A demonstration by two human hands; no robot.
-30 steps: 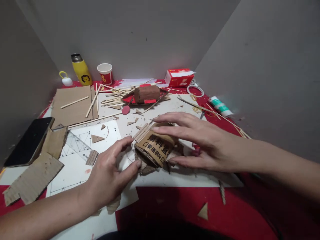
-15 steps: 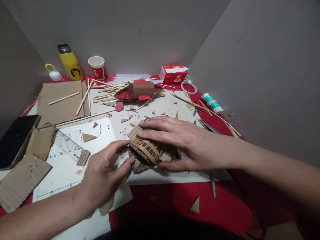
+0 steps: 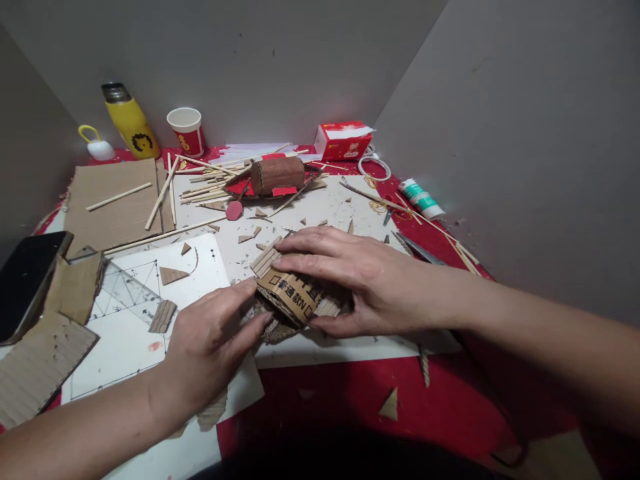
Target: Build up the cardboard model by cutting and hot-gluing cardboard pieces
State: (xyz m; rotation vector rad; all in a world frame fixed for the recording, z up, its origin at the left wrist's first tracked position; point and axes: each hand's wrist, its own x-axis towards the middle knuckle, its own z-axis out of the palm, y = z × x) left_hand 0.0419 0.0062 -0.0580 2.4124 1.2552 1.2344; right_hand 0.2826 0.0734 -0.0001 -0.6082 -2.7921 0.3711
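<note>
A small cardboard model (image 3: 289, 293) with dark printed characters on its curved top rests on the white sheet in front of me. Over it lies my right hand (image 3: 367, 283), fingers along the far side and thumb on the near side, gripping it. My left hand (image 3: 213, 337) holds the model's left end between thumb and forefinger. Under the printed piece, a rough-edged cardboard base (image 3: 277, 332) shows in part. A ribbed cardboard strip (image 3: 266, 259) sticks out beside my right fingertips. My right palm hides the model's right end.
Behind stands a brown-roofed model boat (image 3: 280, 177) among wooden sticks (image 3: 203, 193). A yellow bottle (image 3: 131, 123), paper cup (image 3: 186, 133) and red tissue pack (image 3: 344, 141) line the back. Scissors (image 3: 420, 250) lie right; a phone (image 3: 31, 283), clear ruler (image 3: 133, 290) and cardboard sheet (image 3: 110, 213) are left.
The view has shifted slightly, so most things appear a little further left and higher. Both hands keep their hold on the cardboard model, with hardly any change in the fingers.
</note>
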